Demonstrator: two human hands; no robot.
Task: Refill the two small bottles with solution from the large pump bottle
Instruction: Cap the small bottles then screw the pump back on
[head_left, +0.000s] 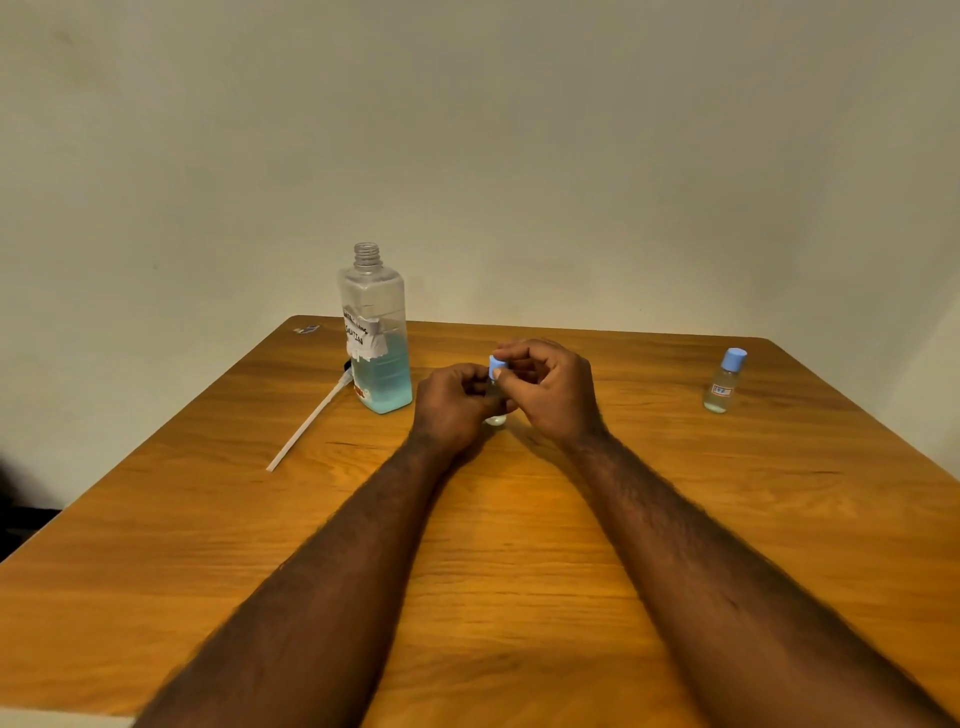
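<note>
Probably uncapping: gripping small bottle (496, 418) in left hand (452, 400), pinching cap (495, 365) with right hand (550, 389) — big bottle (376, 338) at 10 o'clock next.

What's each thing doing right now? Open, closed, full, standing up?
Big bottle: upright, open, pump off, about half full of blue liquid.
Pump: lying flat beside it.
Middle small bottle: gripped by left hand, right hand pinching its cap.
Right small bottle: upright, capped.

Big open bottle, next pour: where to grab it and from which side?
Grip the large bottle mid body, about label height, not the narrow threaded neck: its sides are flat and broad, and it stands upright, uncapped. Probably come from its right, since the pump tube lies by its left base.
</note>
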